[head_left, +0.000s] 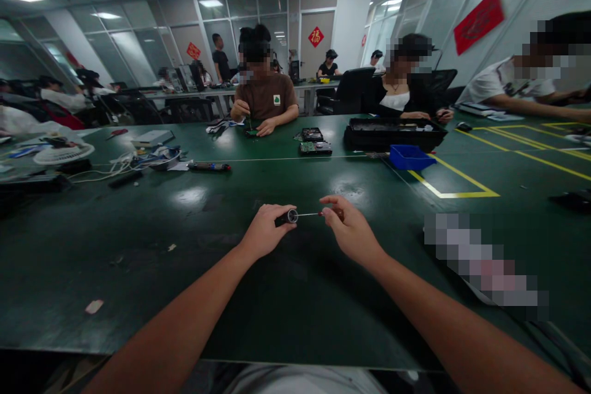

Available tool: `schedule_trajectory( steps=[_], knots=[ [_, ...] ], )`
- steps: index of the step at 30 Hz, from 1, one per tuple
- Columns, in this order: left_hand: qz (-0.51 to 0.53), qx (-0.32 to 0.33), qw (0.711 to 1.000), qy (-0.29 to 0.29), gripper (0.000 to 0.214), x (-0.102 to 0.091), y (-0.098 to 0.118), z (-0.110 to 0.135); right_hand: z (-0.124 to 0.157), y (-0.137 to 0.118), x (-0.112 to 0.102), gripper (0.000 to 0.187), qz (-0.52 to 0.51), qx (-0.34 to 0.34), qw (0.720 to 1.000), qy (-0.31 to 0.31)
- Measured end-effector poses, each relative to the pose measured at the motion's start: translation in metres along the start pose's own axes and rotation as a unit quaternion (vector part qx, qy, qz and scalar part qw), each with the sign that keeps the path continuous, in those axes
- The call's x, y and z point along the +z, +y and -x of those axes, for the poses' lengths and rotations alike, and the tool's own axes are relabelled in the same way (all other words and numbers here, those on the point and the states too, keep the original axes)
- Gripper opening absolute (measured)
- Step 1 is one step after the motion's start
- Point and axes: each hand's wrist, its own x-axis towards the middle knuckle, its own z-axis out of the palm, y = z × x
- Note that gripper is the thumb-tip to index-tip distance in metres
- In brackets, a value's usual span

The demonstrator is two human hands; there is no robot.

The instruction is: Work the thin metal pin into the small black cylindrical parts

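Note:
My left hand (264,233) is closed around a small black cylindrical part (292,216), whose round end with a pale rim faces right and toward me. In my right hand (353,235) is a screwdriver (308,215) with a thin metal shaft and a reddish-brown handle. The thumb presses on the handle, the index finger is raised above it, and the rest of the grip is hidden. The shaft lies level and its tip meets the round end of the black part; whether it sits inside cannot be made out. Both hands are above the green table (295,308).
A blue bin (410,157) and a long black tray (394,135) stand ahead right. Opened devices (316,148) lie before a co-worker (265,92). A pen-shaped tool (210,167), cables and a white fan grille (63,152) are at left. A blurred-out object (480,261) lies right.

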Motion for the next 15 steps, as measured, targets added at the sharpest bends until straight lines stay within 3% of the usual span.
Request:
schedule_trajectory(
  steps=[3, 7, 15],
  knots=[
    [0.0, 0.003, 1.0, 0.01, 0.039, -0.0001, -0.002, 0.0001, 0.0, 0.0017, -0.0002, 0.024, -0.01, 0.006, 1.0, -0.013],
    [0.004, 0.001, 1.0, 0.007, 0.039, 0.0, -0.0018, 0.0, -0.0002, 0.0018, -0.001, 0.037, 0.008, 0.026, 0.999, -0.028],
    [0.001, -0.005, 1.0, 0.009, 0.039, -0.0002, 0.0001, -0.0006, 0.0038, -0.0029, 0.0002, 0.026, 0.002, -0.004, 1.0, -0.019]
  ],
)
